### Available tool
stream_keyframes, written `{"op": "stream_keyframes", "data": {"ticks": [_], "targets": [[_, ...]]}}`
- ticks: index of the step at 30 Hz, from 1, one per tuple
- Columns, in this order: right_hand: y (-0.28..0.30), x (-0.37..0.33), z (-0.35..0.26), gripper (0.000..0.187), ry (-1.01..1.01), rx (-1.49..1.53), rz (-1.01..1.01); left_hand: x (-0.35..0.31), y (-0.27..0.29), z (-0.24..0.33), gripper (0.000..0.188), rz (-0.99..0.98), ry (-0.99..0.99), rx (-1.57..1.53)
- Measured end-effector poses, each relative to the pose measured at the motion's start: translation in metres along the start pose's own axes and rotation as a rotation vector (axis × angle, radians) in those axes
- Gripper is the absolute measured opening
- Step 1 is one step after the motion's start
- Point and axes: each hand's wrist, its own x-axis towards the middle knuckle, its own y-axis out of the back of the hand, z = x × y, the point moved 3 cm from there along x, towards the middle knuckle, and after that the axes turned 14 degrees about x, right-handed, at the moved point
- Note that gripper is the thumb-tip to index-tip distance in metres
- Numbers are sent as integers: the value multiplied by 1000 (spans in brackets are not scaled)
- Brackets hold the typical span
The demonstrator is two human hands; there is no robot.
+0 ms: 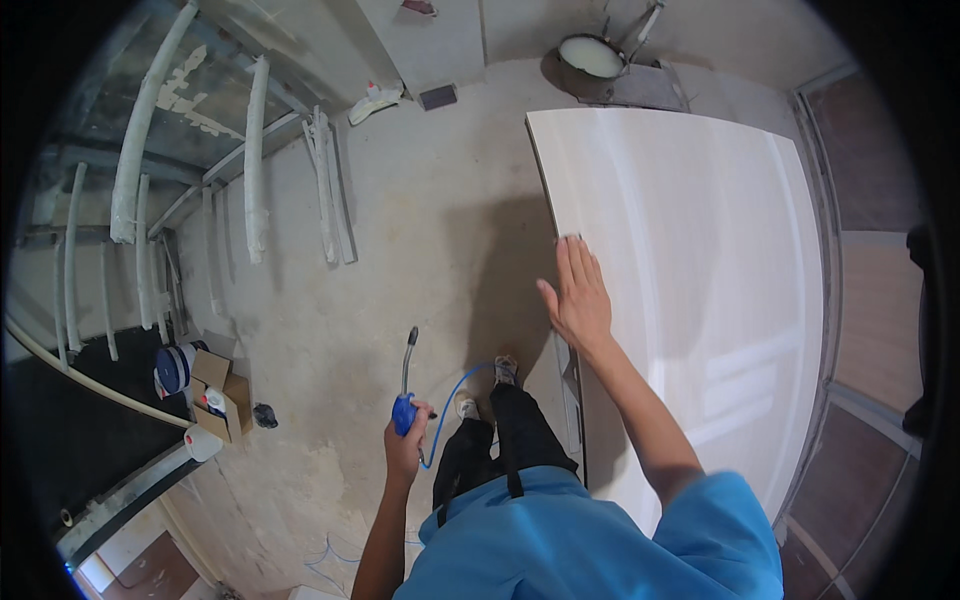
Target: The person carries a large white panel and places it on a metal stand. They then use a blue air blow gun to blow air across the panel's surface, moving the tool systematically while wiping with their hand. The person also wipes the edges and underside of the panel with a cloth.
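Head view: how are our hands set?

– Our left hand (408,443) wraps round a blue plastic air gun with a bent metal tube (402,412); our right hand (582,305) lies flat, clasping nothing, on the left edge of a broad, pale wooden panel (720,250) to our right.

– What could go wrong?

– We might trip, since the thin blue hose (458,388) loops beside our right shoe (507,371).

– What's around?

– White-coated bars (256,165) and a brown cardboard box (237,400) are left; a black bucket (588,86) would hamper us past the panel's far end.
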Motion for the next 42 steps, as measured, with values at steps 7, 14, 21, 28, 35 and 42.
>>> {"op": "stream_keyframes", "data": {"ticks": [7,14,21,28,35,42], "targets": [[-24,153,21,68,157,-25,141,-4,-2,-14,23,27,122,14],[-40,115,36,71,12,-49,33,-13,7,-7,21,21,21,-1],[-43,177,39,71,111,-84,141,-20,9,-11,19,41,82,-4],[1,21,-14,69,0,12,30,-9,6,-22,22,-40,43,-30],[17,-72,-15,73,-136,-15,-94,-4,6,-12,27,-76,16,-23],[-10,33,4,67,84,39,147,4,5,18,28,-80,-67,22]]}}
